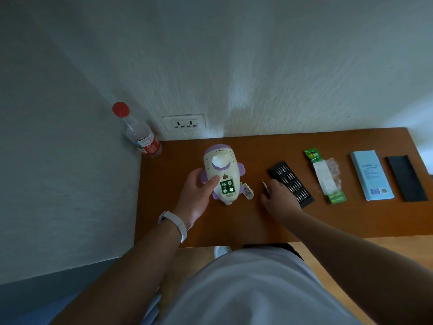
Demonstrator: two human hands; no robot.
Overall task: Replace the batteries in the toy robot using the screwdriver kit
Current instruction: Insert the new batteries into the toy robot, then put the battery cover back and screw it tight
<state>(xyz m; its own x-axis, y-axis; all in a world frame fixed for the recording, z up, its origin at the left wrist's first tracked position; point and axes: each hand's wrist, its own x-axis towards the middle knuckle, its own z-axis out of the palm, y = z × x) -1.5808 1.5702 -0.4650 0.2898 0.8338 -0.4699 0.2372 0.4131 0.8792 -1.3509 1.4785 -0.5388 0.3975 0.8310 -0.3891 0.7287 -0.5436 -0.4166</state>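
We begin at the left hand [199, 193], which reaches in from the lower left with a pale wristband [174, 225] on the wrist. It grips the toy robot [222, 170] from its left side: the thumb lies across the cream body just above the battery bay, and the fingers wrap behind the purple arm, out of our sight. The toy stands on the brown table [234, 226], tilted a little towards the wall, with its back turned up to us. Its battery bay [226, 186] is uncovered, and we count four green-ended cells in it. The loose cover [248, 192] lies on the table just beside the toy's lower right.

The right hand [278, 198] rests low over the table to the right of the cover, forearm stretched in from the lower right, knuckles up and fingers curled. It pinches a slim silvery screwdriver [265, 185], of which we see only the tip poking out past the fingers; the handle is hidden in the hand.

Touching the far side of that hand lies the black bit tray [290, 184], its rows of bits exposed; the hand covers its near corner. Further right we see a torn green battery pack [325, 177], then a light blue box [371, 175], then a flat black lid [406, 178], each apart from the next. At the table's far left corner a clear bottle [138, 132] with a red cap stands against the wall, near a double wall socket [185, 123].
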